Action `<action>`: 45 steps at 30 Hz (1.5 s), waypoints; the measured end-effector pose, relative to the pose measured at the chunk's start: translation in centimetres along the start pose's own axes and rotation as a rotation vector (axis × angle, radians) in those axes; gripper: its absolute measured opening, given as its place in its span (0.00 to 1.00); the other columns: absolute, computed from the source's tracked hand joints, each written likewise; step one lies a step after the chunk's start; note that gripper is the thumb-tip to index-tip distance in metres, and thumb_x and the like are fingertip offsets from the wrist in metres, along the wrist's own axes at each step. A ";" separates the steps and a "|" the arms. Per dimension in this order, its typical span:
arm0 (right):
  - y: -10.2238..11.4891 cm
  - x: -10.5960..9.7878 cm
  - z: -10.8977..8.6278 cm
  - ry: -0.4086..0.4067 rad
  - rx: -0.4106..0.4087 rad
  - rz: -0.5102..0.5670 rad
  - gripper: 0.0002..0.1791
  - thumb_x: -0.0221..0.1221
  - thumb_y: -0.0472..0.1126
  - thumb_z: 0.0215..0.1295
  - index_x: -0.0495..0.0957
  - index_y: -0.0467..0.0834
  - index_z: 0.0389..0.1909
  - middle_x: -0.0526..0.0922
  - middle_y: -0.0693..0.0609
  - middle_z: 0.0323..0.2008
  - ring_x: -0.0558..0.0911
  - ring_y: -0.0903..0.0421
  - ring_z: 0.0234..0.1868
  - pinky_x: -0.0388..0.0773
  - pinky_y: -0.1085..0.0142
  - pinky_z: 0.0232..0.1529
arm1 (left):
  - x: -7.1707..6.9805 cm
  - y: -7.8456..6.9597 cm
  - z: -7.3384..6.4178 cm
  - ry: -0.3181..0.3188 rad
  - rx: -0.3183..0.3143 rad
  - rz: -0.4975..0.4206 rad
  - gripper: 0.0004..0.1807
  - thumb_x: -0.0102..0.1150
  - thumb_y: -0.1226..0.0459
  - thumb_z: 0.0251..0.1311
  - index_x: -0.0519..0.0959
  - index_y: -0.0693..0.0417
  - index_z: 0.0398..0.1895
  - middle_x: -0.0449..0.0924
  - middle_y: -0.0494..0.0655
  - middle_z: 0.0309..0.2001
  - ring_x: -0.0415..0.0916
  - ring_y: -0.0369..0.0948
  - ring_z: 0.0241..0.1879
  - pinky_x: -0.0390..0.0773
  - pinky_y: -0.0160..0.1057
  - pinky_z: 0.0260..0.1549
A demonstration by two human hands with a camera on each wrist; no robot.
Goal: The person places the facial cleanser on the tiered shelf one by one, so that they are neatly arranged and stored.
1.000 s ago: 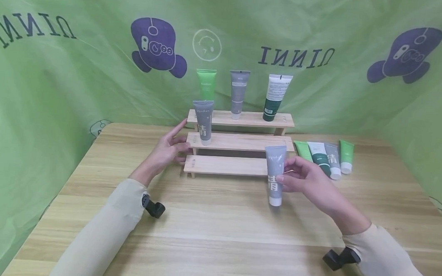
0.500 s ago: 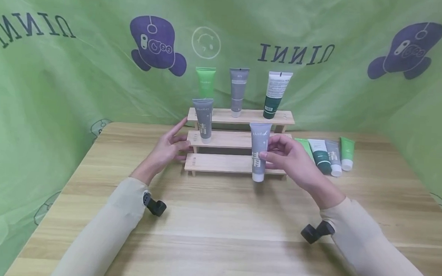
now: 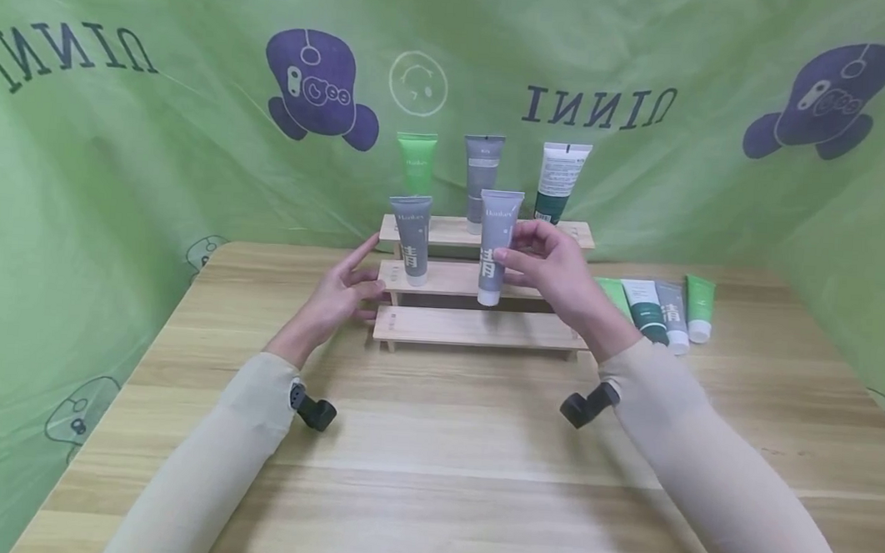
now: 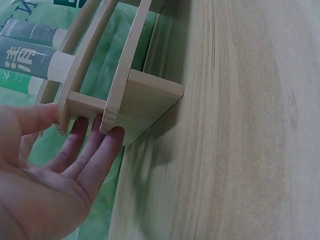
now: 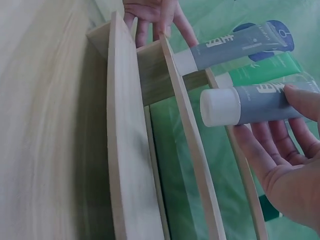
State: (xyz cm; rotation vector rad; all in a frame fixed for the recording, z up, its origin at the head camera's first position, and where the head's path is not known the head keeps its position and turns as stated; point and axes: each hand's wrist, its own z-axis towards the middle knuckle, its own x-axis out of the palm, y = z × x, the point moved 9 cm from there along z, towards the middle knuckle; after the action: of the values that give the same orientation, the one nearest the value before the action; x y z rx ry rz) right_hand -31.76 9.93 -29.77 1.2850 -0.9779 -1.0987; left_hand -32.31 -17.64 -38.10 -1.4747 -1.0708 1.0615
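Note:
My right hand (image 3: 559, 274) pinches a grey squeeze tube (image 3: 496, 229) with a white cap, held upright, cap down, in front of the middle step of a three-step wooden display stand (image 3: 477, 328). In the right wrist view the white cap (image 5: 220, 107) sits apart from the middle step's edge. My left hand (image 3: 332, 300) rests with extended fingers against the stand's left end; in the left wrist view its thumb (image 4: 37, 117) touches the end of a step. Another grey tube (image 3: 414, 246) stands at the left of the middle step.
On the top step stand a green tube (image 3: 417, 162), a grey tube (image 3: 481, 170) and a white-and-dark-green tube (image 3: 560, 182). Several tubes, including a green one (image 3: 700, 307), lie right of the stand on the wooden table (image 3: 432, 476). A green printed cloth (image 3: 193, 163) hangs behind.
My right hand has carried the grey tube left, up and away from me, from in front of the bottom step's right end to the middle step. The left hand stays at the stand.

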 end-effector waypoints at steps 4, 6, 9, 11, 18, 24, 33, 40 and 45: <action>0.5 0.5 0.9 -0.031 -0.031 -0.019 0.19 0.63 0.30 0.66 0.71 0.34 0.56 0.77 0.41 0.51 0.82 0.49 0.51 0.86 0.58 0.49 | 0.2 -0.1 0.0 0.005 0.002 -0.002 0.45 0.52 0.72 0.70 0.51 0.17 0.78 0.61 0.64 0.71 0.70 0.61 0.62 0.81 0.57 0.53; 0.7 0.5 1.3 -0.046 -0.048 -0.038 0.20 0.64 0.30 0.66 0.72 0.33 0.56 0.77 0.41 0.51 0.83 0.49 0.50 0.85 0.60 0.49 | 0.3 -0.1 0.0 0.007 0.005 0.001 0.45 0.52 0.72 0.70 0.51 0.17 0.77 0.60 0.64 0.71 0.70 0.61 0.62 0.81 0.57 0.53; 0.9 0.5 1.8 -0.070 -0.064 -0.070 0.20 0.65 0.30 0.65 0.73 0.34 0.55 0.78 0.41 0.51 0.83 0.50 0.49 0.85 0.61 0.50 | 0.4 -0.3 0.0 0.009 0.009 0.003 0.44 0.52 0.71 0.70 0.52 0.16 0.77 0.60 0.65 0.71 0.71 0.61 0.62 0.81 0.57 0.53; 0.9 0.4 2.0 -0.086 -0.070 -0.086 0.19 0.65 0.31 0.65 0.73 0.35 0.55 0.79 0.41 0.51 0.83 0.50 0.50 0.84 0.62 0.51 | 0.4 -0.3 0.1 0.010 0.009 0.000 0.44 0.52 0.72 0.70 0.52 0.16 0.77 0.60 0.64 0.71 0.71 0.60 0.61 0.81 0.58 0.53; 0.6 0.3 2.4 -0.102 -0.070 -0.102 0.20 0.66 0.31 0.65 0.73 0.36 0.56 0.79 0.42 0.52 0.83 0.49 0.52 0.83 0.61 0.54 | 0.4 -0.4 0.1 0.005 0.011 -0.013 0.45 0.52 0.73 0.69 0.52 0.17 0.77 0.61 0.65 0.71 0.72 0.60 0.61 0.81 0.58 0.53; -0.1 0.3 2.4 -0.090 -0.066 -0.103 0.20 0.66 0.30 0.64 0.73 0.36 0.56 0.80 0.41 0.53 0.83 0.50 0.53 0.80 0.61 0.57 | 0.3 -0.4 0.1 0.000 0.014 -0.012 0.45 0.52 0.73 0.69 0.52 0.17 0.77 0.61 0.65 0.71 0.72 0.60 0.61 0.81 0.58 0.53; -0.9 0.8 2.2 -0.047 -0.103 -0.097 0.21 0.66 0.29 0.64 0.72 0.34 0.56 0.79 0.40 0.53 0.82 0.50 0.53 0.80 0.63 0.57 | 0.2 0.0 0.0 -0.001 0.000 -0.019 0.46 0.51 0.74 0.69 0.51 0.17 0.77 0.60 0.66 0.71 0.72 0.60 0.61 0.81 0.58 0.53; -0.7 1.0 2.2 -0.023 -0.128 -0.127 0.21 0.65 0.29 0.64 0.72 0.33 0.57 0.79 0.39 0.53 0.82 0.50 0.51 0.79 0.63 0.57 | 0.2 0.0 -0.1 -0.005 -0.001 -0.020 0.45 0.52 0.73 0.69 0.52 0.18 0.77 0.61 0.65 0.70 0.72 0.60 0.60 0.81 0.58 0.52; -0.7 1.0 2.2 -0.025 -0.125 -0.129 0.21 0.65 0.29 0.64 0.72 0.33 0.57 0.79 0.40 0.54 0.81 0.49 0.52 0.79 0.61 0.58 | 0.0 0.1 0.0 -0.004 0.003 -0.019 0.45 0.52 0.73 0.69 0.52 0.17 0.77 0.61 0.65 0.70 0.73 0.60 0.60 0.82 0.58 0.52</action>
State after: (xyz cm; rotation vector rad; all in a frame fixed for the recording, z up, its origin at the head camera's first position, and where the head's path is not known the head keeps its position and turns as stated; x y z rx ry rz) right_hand -33.74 8.51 -30.38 1.2480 -0.8401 -1.2584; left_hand -32.26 -17.63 -38.17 -1.4579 -1.0841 1.0521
